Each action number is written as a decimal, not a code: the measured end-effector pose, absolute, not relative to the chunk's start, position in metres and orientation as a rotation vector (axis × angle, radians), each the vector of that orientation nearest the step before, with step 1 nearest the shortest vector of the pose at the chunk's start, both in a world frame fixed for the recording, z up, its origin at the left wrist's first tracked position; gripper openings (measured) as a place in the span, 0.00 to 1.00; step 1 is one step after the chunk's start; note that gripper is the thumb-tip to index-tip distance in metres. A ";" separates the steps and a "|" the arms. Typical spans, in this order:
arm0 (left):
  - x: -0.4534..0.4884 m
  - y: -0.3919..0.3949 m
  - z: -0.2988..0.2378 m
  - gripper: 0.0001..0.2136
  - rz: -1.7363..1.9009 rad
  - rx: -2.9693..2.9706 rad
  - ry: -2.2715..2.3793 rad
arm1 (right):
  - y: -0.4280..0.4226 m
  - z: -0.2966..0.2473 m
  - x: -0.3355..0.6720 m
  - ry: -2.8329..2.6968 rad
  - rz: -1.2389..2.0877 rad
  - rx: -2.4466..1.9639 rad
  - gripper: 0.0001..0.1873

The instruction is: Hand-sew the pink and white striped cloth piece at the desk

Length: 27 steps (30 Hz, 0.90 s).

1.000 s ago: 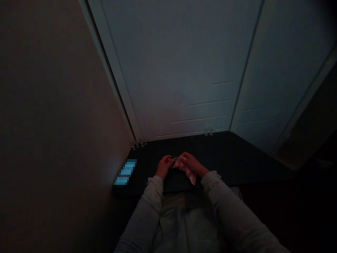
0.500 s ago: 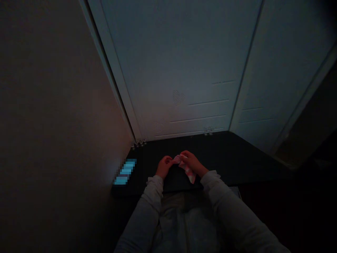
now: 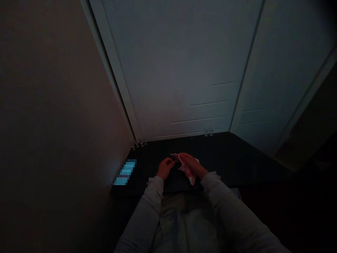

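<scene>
Dimly, my right hand clamps the cloth; whether the curled left hand grips it, I cannot tell. I'd work slowly, low over the table.

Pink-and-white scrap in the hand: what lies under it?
Only the dark tabletop shows below the pink-and-white scrap. The right hand holds it and covers its upper part; the left hand is close beside. Anything beneath the fingers is hidden.

A dark tabletop fills the corner of the room. A glowing blue rectangle lies near its left edge. Small shiny bits sit at the far left corner, and a few more along the far edge.
</scene>
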<state>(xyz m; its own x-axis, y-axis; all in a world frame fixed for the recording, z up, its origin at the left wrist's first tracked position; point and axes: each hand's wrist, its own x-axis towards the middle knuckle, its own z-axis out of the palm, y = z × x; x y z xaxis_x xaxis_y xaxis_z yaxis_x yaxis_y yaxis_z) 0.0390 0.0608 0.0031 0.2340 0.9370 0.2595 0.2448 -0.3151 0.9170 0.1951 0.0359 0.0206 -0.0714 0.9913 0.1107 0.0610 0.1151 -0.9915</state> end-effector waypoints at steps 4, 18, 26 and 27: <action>0.040 0.060 0.003 0.07 1.107 1.745 1.106 | 0.028 0.020 0.193 -1.491 1.183 -1.195 0.22; 0.040 0.056 0.009 0.09 0.939 1.870 1.154 | 0.031 0.025 0.187 -1.603 0.917 -1.437 0.17; 0.038 0.061 0.002 0.10 0.951 1.955 1.183 | 0.034 0.018 0.185 -1.531 0.836 -1.465 0.19; 0.039 0.061 0.001 0.11 0.961 1.978 1.207 | 0.034 0.017 0.185 -1.515 0.820 -1.459 0.19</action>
